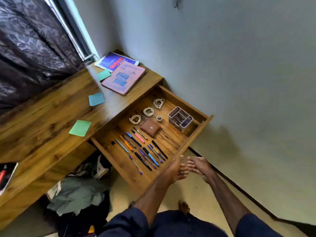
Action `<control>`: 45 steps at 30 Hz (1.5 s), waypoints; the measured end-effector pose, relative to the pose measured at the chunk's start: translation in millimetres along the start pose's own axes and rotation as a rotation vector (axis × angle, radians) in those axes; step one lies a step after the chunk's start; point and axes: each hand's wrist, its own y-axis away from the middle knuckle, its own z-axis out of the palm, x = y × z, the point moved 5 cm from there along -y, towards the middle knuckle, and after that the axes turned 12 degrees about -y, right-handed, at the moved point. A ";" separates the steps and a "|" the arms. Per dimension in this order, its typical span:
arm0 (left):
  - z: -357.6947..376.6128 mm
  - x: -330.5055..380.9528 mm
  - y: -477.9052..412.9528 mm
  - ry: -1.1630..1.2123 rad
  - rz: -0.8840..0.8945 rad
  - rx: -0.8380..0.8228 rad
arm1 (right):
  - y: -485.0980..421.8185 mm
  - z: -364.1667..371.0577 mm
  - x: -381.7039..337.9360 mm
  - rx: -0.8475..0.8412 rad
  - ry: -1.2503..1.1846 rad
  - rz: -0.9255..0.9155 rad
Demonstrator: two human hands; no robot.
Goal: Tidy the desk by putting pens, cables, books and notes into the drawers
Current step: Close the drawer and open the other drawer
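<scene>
The wooden desk's drawer [201,127] stands pulled out. Inside lie several pens [142,151] in rows and three coiled white cables [148,111]. On the desk top [42,113] a pink book [123,77] overlaps a blue book [116,63]. Three sticky notes lie there too: a green one [103,75], a blue one [96,98] and a green one [80,128] near the desk's front edge. My left hand [176,170] and my right hand [198,166] are side by side at the drawer's front panel. Their fingers are fairly straight and hold nothing.
The drawer also holds a brown wallet [150,127], a tape roll [159,118] and a clear organizer [180,118]. A heap of clothes [80,190] lies under the desk. A wall runs close on the right, a dark curtain [34,48] hangs behind the desk.
</scene>
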 end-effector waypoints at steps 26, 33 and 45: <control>-156.9 90.4 -55.7 1.320 0.003 0.195 | -115.9 212.2 -81.3 -0.298 -0.221 0.206; -242.7 141.4 -66.1 1.321 -0.004 0.166 | -138.2 305.4 -117.8 -0.226 -0.299 0.257; -338.1 206.3 -77.8 1.281 0.128 0.342 | -197.9 408.1 -156.1 -0.304 -0.383 0.338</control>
